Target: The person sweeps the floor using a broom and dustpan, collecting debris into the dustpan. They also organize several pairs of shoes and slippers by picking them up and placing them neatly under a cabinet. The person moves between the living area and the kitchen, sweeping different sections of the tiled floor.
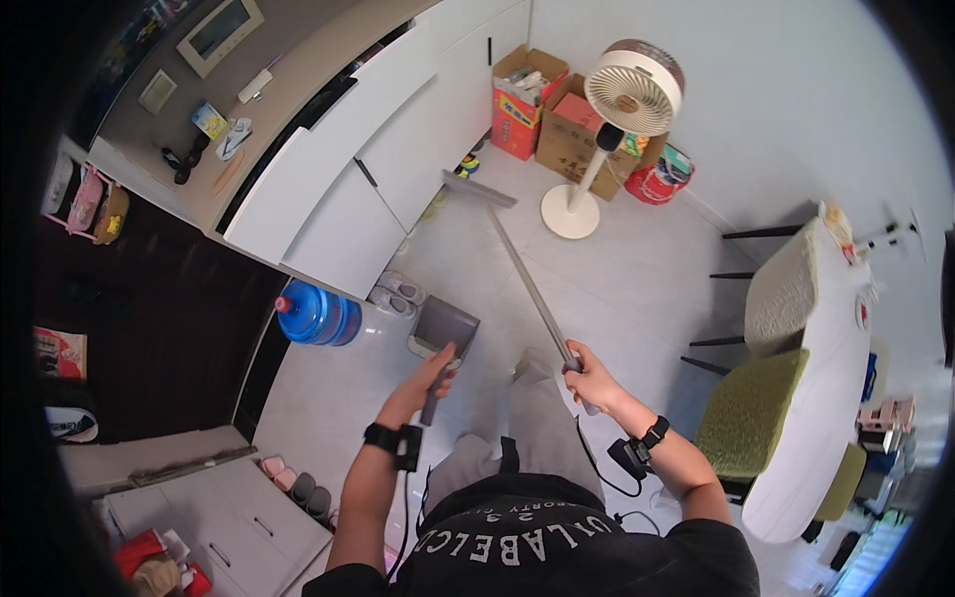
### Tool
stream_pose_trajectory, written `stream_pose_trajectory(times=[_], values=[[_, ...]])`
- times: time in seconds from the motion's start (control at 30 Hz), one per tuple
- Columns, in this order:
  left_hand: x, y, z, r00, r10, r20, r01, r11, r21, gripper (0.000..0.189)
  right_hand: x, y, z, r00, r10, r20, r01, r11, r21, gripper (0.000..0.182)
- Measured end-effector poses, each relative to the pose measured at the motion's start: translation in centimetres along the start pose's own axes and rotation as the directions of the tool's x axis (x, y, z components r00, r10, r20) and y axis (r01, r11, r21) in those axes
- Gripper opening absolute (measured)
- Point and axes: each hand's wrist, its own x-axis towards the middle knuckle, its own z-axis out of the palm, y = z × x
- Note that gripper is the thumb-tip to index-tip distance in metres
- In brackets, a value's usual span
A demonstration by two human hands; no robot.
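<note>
My right hand (pixel 595 378) grips the handle end of a long-handled broom (pixel 528 276). Its wide grey head (pixel 479 189) rests on the tiled floor beside the white cabinet, left of the fan's base. In my left hand (pixel 431 382) is the upright handle of a grey dustpan (pixel 445 325), whose pan sits low in front of me with its inside facing up. Whether the pan touches the floor I cannot tell. A pair of light sneakers (pixel 398 292) lies just beyond the dustpan, against the cabinet.
A blue water jug (pixel 319 313) lies left of the dustpan. A white pedestal fan (pixel 571 212) stands ahead, before cardboard boxes (pixel 571 149) and a red bag (pixel 656 183). The white cabinet (pixel 351 201) borders the left; a green chair (pixel 750 418) and white table (pixel 813 418) are right.
</note>
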Motion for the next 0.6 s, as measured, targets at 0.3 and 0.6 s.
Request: stream_pose_trajectory(times=[0.3,0.6], values=[[-2.6,-0.6,-0.8,0.803,0.176,-0.569,0.016,0.949,0.316,0.026,23.7,-5.9,-9.9,0.992,0.068,-0.109,-0.078,0.993,-0.091,0.064],[-1.2,-6.4,-0.2,0.708,0.107,-0.698,-0.036,0.993,0.115,0.012,50.3,-12.7,-14.0,0.98,0.052,-0.19,-0.083,0.984,-0.157,0.019]])
